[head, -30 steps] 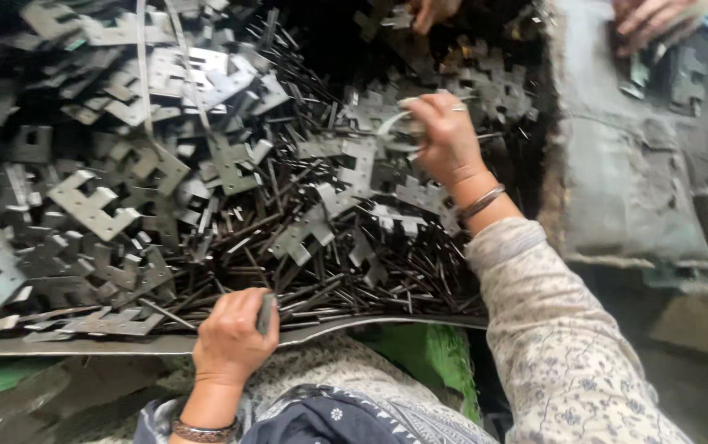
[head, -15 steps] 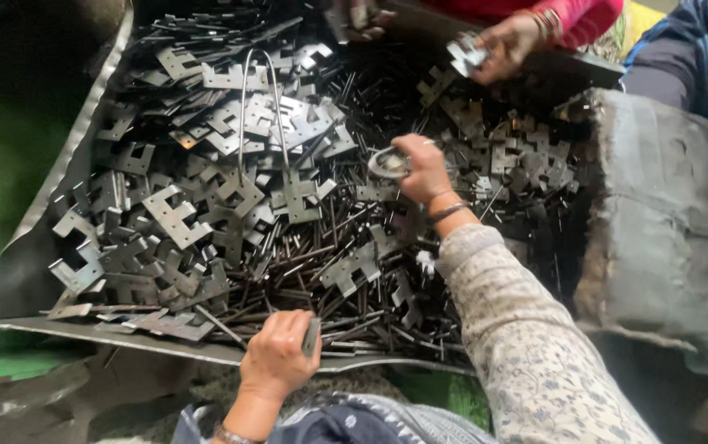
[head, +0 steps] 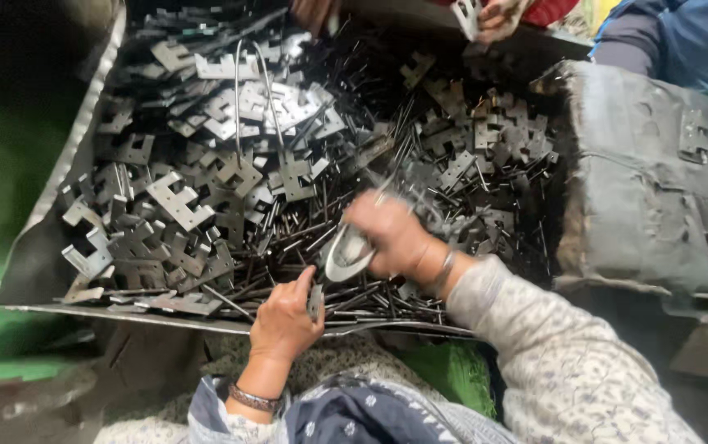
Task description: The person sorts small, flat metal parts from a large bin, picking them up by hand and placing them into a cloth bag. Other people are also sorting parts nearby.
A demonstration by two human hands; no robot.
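Stamped metal plates (head: 177, 201) and thin dark rods (head: 345, 296) fill the sheet-metal tray (head: 58, 288), most of the heap lying unsorted. The right hand (head: 391, 234) pinches a pale, blurred curved piece (head: 345, 251); the left hand (head: 284, 316) grips a small part (head: 315, 302) at the tray's near edge.

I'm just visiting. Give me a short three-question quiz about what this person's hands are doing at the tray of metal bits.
1. True or false: the left hand rests at the near rim of the metal tray.
2. The right hand holds: A) a hammer B) a pale curved metal piece C) a cup.
3. What lies heaped in the tray?

Key: 1 true. 2 B. 3 flat notched metal plates and thin dark rods.
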